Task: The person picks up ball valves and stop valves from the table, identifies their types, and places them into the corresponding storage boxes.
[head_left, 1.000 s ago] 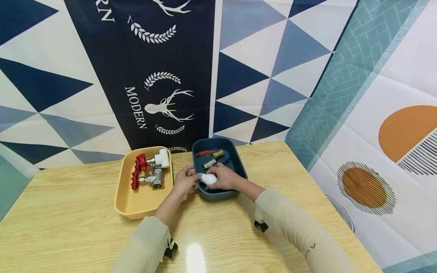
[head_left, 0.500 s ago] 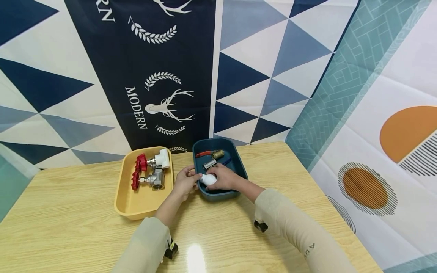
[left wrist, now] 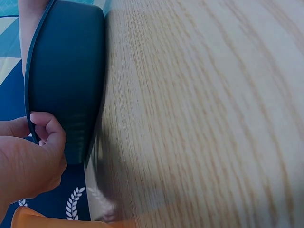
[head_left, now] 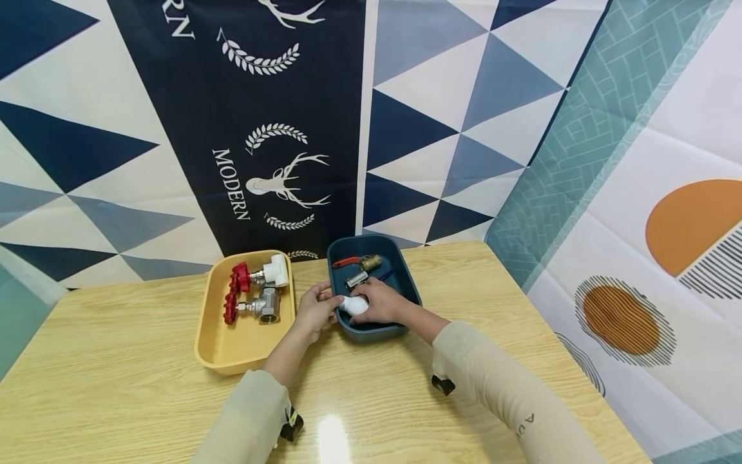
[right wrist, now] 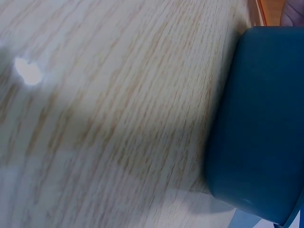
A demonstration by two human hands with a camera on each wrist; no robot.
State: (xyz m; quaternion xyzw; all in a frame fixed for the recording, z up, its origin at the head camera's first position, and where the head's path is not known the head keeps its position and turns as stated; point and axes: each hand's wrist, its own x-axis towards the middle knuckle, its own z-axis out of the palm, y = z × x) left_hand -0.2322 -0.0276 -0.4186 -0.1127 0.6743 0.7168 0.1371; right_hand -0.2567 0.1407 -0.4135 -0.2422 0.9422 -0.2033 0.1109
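A dark blue tray [head_left: 406, 283] stands at the middle of the wooden table [head_left: 116, 361]. At its near left corner my right hand [head_left: 373, 303] grips a white fitting [head_left: 353, 304] inside the tray. My left hand [head_left: 319, 308] is at the tray's left rim, its fingers curled by the rim and close to the fitting's end. The left wrist view shows those curled fingers [left wrist: 47, 130] against the tray's outer wall [left wrist: 66, 85]. In the right wrist view only the blue tray's wall [right wrist: 261, 123] and the tabletop show.
Farther back in the blue tray lie a brass valve with a red lever [head_left: 362, 262] and a silver fitting [head_left: 355, 279]. A yellow tray [head_left: 220, 341] to the left holds two red-wheeled valves [head_left: 255, 276] [head_left: 252, 307]. Patterned cloth hangs behind and to the right.
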